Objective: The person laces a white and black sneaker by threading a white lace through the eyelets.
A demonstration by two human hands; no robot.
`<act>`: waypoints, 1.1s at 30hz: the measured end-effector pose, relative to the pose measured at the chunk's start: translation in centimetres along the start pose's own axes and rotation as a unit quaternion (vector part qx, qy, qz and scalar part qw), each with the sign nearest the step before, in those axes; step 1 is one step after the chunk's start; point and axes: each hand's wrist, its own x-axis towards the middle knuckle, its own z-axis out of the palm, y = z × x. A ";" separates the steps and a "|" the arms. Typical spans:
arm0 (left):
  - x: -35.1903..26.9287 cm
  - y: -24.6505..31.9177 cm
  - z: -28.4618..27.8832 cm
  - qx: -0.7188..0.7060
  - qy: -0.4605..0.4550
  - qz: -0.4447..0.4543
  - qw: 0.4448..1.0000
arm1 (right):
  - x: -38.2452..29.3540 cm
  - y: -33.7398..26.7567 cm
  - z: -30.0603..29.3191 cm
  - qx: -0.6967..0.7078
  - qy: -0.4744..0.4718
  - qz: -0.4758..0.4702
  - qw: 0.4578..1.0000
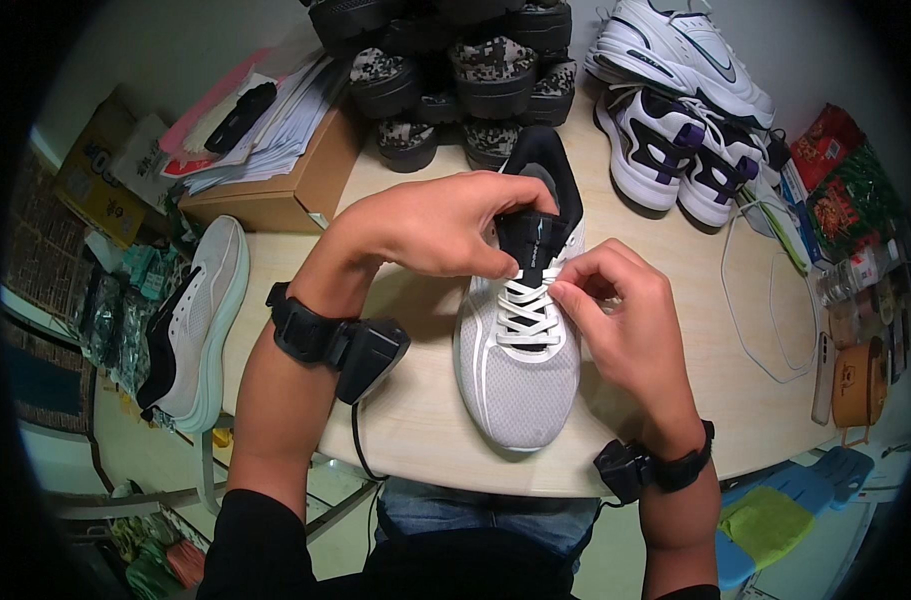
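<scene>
A light grey mesh sneaker [512,397] rests on the table with its toe pointing towards me. White flat shoelaces [529,322] criss-cross over its lower eyelets. Its black tongue [529,232] bears writing, and my left hand [433,225] grips the shoe there, fingers curled at the collar and thumb beside the top of the lacing. At the upper eyelets on the right side, my right hand [628,307] pinches the white lace between thumb and forefinger. A matching grey sneaker [212,315] with a black collar lies at the table's left edge.
Black shoes with a digital camouflage pattern [493,79] are stacked at the back. White Nike sneakers [680,56] sit on white, black and purple ones [650,150]. A cardboard box [275,199] carries papers. On the right lie a white cable [737,330], a phone [823,379] and a tan case [859,386].
</scene>
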 end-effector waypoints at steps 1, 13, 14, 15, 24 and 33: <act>0.0 0.1 0.1 -0.008 0.000 0.002 1.000 | 0.0 0.1 0.0 0.000 0.000 0.000 1.000; 0.4 -0.1 1.2 0.053 0.048 0.032 0.997 | -0.1 0.2 0.4 -0.011 -0.002 0.000 1.000; 0.5 -0.3 1.3 0.075 0.064 0.047 0.994 | -0.1 0.2 0.6 -0.014 0.006 -0.004 1.000; 0.5 -0.2 1.3 0.076 0.064 0.048 0.994 | -0.1 0.3 0.7 -0.018 0.013 -0.008 1.000; 0.3 0.1 0.8 -0.006 0.021 -0.001 1.000 | -0.2 0.1 -0.1 -0.016 0.008 -0.016 1.000; 0.0 0.3 0.8 0.051 0.018 0.010 0.998 | -0.2 -0.4 -0.2 -0.143 0.021 -0.076 0.987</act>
